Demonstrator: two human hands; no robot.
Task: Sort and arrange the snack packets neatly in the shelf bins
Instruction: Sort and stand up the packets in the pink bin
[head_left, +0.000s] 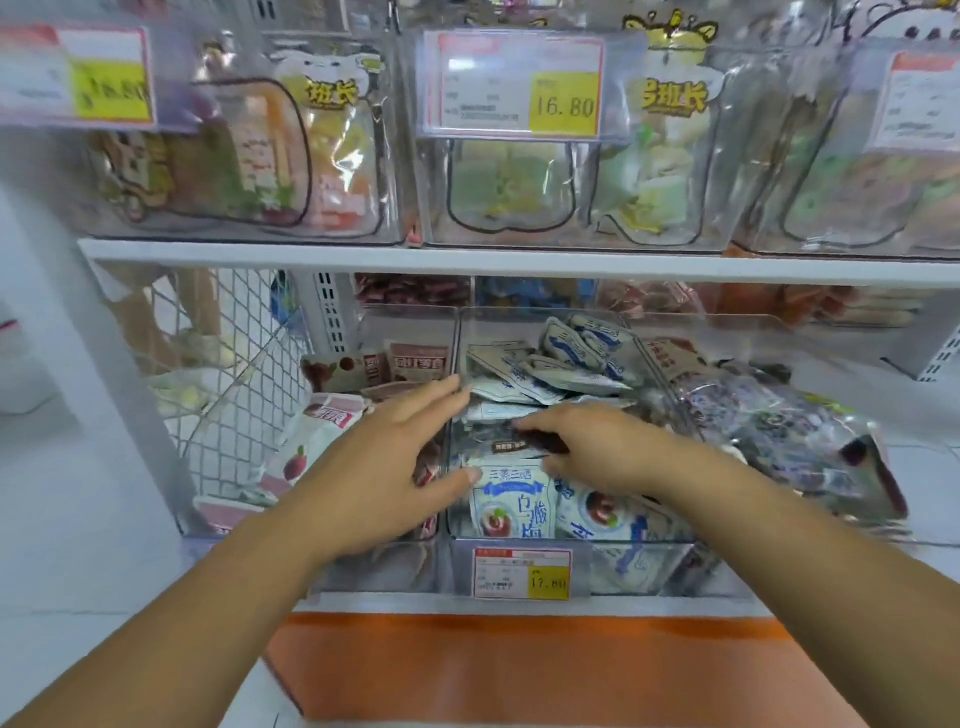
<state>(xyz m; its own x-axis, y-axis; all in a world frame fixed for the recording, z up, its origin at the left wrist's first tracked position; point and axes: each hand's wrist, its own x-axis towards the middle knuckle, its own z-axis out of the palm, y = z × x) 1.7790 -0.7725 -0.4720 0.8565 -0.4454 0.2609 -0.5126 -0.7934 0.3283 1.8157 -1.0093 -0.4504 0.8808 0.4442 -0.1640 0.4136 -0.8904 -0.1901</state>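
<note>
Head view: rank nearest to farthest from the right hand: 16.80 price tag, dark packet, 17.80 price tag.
1. dark packet: pinched by the right hand itself, at its fingertips.
2. 17.80 price tag: just below the hand, lower down.
3. 16.80 price tag: high above, top of view.

Blue-and-white foil snack packets (511, 501) lie jumbled in the middle clear plastic shelf bin (644, 558); maroon packets (418, 362) fill its left neighbour.

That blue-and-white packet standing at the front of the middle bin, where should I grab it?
Pinch its top seam, coming from above. The blue-and-white packet stands upright against the middle bin's clear front wall, a neighbouring packet beside it, so only the top edge is free. The left hand, open, its thumb near that edge, looks best placed.
</note>
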